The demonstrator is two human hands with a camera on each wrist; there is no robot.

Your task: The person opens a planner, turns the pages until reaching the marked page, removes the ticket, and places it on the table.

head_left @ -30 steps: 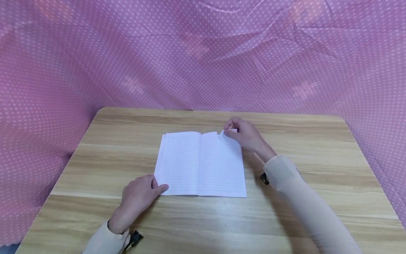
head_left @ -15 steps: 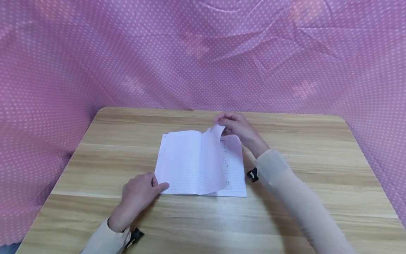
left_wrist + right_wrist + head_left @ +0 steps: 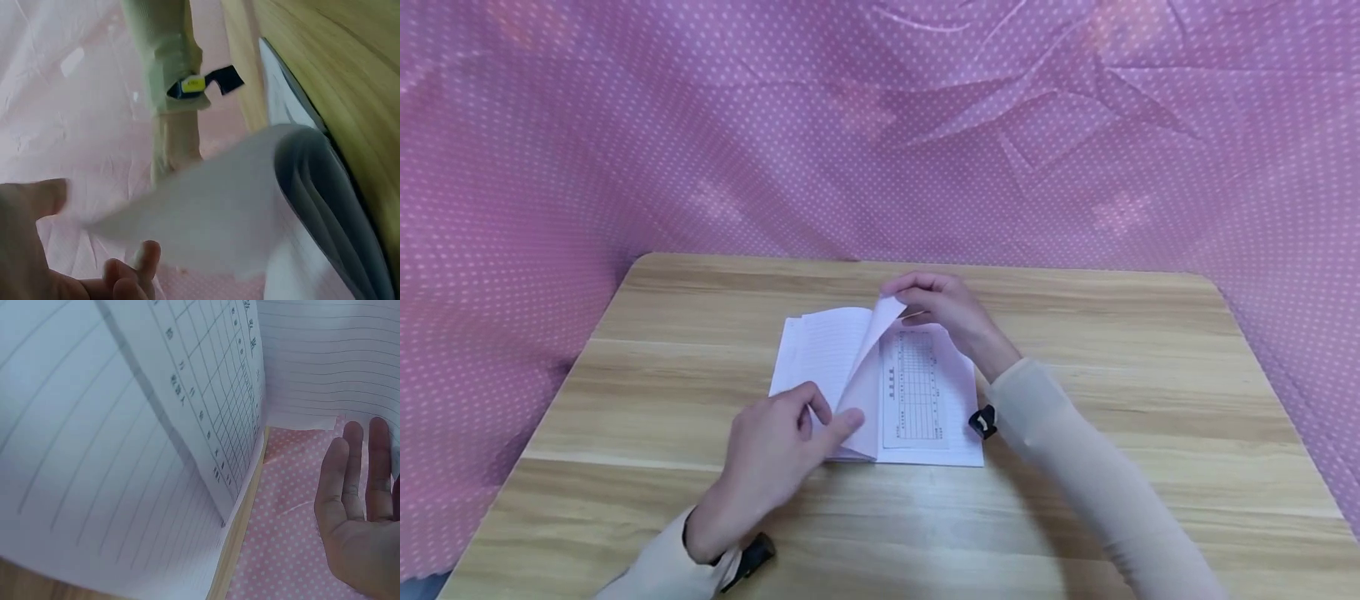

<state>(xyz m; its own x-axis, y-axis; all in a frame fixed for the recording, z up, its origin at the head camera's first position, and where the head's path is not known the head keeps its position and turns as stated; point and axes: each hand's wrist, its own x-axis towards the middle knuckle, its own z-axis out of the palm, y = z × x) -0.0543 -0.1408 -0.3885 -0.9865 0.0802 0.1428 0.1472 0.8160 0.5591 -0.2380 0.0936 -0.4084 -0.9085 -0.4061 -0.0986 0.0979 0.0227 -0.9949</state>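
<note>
An open lined notebook (image 3: 966, 417) lies on the table, one page (image 3: 863, 400) raised and curling leftward over the spine. My right hand (image 3: 955, 312) pinches that page near its top corner; the right wrist view shows its fingers (image 3: 331, 475) extended, the thumb mostly hidden. Over the lower left page is my left hand (image 3: 775, 450), thumb and fingers apart. In the left wrist view, the raised page (image 3: 212, 212) reaches toward the gap between left thumb and fingers. A printed paper slip with a grid (image 3: 917, 392) rests on the right-hand page.
The wooden table (image 3: 1112, 350) extends around the notebook on all sides. A pink polka-dot cloth (image 3: 880, 167) hangs behind and beside it. Each sleeve has a dark strap piece at the wrist, such as the right one (image 3: 982, 422).
My right hand has lifted the page and drawn it leftward, uncovering the printed slip. My left hand has moved right from the notebook's lower left corner toward the raised page.
</note>
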